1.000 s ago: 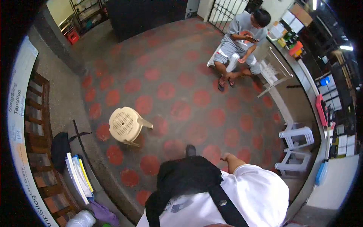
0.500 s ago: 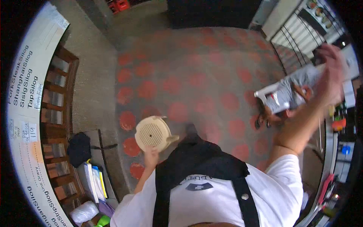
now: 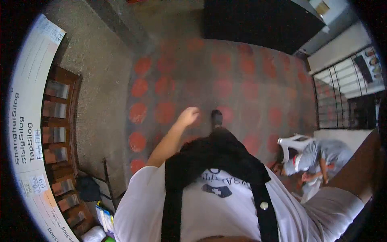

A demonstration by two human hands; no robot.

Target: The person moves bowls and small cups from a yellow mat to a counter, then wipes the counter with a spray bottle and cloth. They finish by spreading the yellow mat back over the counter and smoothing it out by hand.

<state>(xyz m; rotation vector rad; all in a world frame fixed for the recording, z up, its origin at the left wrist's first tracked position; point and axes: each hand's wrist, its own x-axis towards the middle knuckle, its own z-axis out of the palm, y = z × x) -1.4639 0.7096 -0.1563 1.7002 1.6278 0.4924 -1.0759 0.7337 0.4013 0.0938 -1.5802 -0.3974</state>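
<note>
My left hand [image 3: 188, 117] hangs in front of my body over the red-dotted floor [image 3: 221, 86], its fingers curled in and nothing visible in them. Just right of it, the tip of my dark shoe [image 3: 217, 117] shows on the floor. At the right edge my right arm [image 3: 358, 173] reaches up and outward, and the hand lies beyond the picture. A dark apron [image 3: 213, 157] covers part of my white shirt [image 3: 217, 209].
At right a person in grey [image 3: 324, 155] bends beside a white plastic chair [image 3: 296, 141]. Behind them stands a barred gate [image 3: 336, 90]. A large black panel [image 3: 258, 24] is ahead. Along the left run a wooden railing [image 3: 60, 149] and a menu board [image 3: 26, 133].
The round cream plastic stool that was at my left hand is out of view. That hand has swung forward, and my right hand has left the picture. The whole view has shifted.
</note>
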